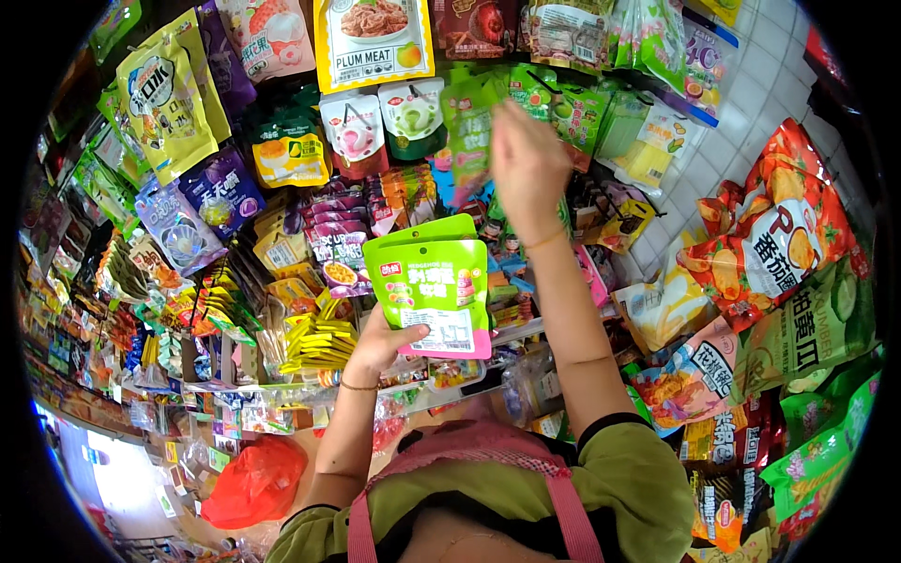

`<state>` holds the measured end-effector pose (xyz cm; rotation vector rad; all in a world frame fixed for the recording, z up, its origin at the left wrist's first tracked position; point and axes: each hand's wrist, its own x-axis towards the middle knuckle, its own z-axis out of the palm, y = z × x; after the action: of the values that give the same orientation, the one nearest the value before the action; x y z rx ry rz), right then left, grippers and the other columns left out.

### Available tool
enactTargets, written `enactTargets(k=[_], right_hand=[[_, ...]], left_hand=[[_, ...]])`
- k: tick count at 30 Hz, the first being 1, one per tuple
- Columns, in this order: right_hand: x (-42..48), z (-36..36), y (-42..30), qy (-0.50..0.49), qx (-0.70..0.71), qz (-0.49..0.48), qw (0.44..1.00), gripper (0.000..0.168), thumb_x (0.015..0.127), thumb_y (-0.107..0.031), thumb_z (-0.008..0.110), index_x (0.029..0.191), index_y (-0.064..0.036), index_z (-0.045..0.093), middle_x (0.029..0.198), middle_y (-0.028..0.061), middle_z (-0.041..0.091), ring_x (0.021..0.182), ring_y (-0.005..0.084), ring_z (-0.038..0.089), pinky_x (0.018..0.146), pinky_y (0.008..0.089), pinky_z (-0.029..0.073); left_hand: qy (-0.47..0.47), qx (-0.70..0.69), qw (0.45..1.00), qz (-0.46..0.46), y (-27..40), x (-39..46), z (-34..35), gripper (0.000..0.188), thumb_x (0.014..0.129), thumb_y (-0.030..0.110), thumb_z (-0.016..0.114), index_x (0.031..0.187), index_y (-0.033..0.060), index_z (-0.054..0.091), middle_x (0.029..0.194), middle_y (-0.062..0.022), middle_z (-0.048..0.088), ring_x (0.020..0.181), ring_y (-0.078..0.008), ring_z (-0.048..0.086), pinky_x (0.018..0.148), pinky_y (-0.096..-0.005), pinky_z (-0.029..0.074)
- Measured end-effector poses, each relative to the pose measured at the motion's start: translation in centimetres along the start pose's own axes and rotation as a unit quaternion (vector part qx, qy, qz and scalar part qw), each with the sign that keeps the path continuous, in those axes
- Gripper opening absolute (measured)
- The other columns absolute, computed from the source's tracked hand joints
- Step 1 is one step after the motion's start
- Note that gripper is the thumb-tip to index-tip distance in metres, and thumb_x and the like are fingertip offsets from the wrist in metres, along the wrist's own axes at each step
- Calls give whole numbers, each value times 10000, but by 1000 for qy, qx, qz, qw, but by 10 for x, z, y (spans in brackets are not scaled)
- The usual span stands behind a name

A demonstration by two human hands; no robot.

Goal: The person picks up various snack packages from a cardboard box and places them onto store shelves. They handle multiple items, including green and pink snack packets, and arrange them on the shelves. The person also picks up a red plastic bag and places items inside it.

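My left hand [380, 341] grips a small stack of green-and-pink gummy candy pouches [447, 274] by their lower left, thumb across the front one. Each visible top edge has a round hang hole. Farther forward, my right hand [531, 169] is raised, blurred, with its fingers closed at the upper edge of a similar green pouch [468, 134]. That pouch is in front of the shelf display among hanging packets. Whether it is on a hook is hidden by my fingers. Beside it hang a white-and-green pouch [413, 119] and a pink-and-white pouch [353, 134].
Hanging above are larger bags, including a yellow-edged plum meat packet [373, 42]. Yellow sachets [320, 338] stand in rows on the lower shelf at left. Big snack bags [781, 225] crowd my right. A red plastic bag [257, 482] lies on the floor at lower left.
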<state>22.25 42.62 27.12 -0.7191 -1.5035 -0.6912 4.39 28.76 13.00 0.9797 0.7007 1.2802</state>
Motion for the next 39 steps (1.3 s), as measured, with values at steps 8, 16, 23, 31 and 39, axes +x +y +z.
enactTargets(k=[8,16,23,31,39], right_hand=[[-1,13,-24,-51,8,37,998,119,733,-75,565,828,-13,602,896,125,606,766,240,592,655,303,480],[-11,6,-18,-211,362,285,862,201,804,-169,530,879,2,606,891,117,614,812,145,591,672,240,455],[-35,-16,-27,-388,649,361,546,403,831,-116,500,1195,14,387,1109,62,485,971,100,470,831,234,383],[-56,-8,-28,-306,586,405,631,198,754,-13,576,947,30,565,773,15,597,662,41,523,568,173,426],[-51,-15,-24,-286,578,454,615,169,754,-27,575,910,38,563,795,43,603,661,54,533,576,180,425]], left_hand=[[9,-17,1000,9,0,-9,-10,485,662,-93,601,1103,4,425,1028,-76,539,928,-157,522,799,-297,429],[37,20,999,22,11,-1,-7,509,674,-109,580,1133,4,390,1049,-74,513,953,-158,499,817,-289,416],[38,10,999,34,26,5,4,524,679,-116,562,1151,4,366,1072,-82,494,977,-166,483,842,-299,403],[48,32,995,78,20,20,15,625,667,-49,639,1184,19,294,1100,-86,462,1003,-165,467,851,-289,401],[38,28,995,93,20,21,17,760,652,-17,666,1260,25,212,1168,-85,423,1067,-176,419,893,-311,361]])
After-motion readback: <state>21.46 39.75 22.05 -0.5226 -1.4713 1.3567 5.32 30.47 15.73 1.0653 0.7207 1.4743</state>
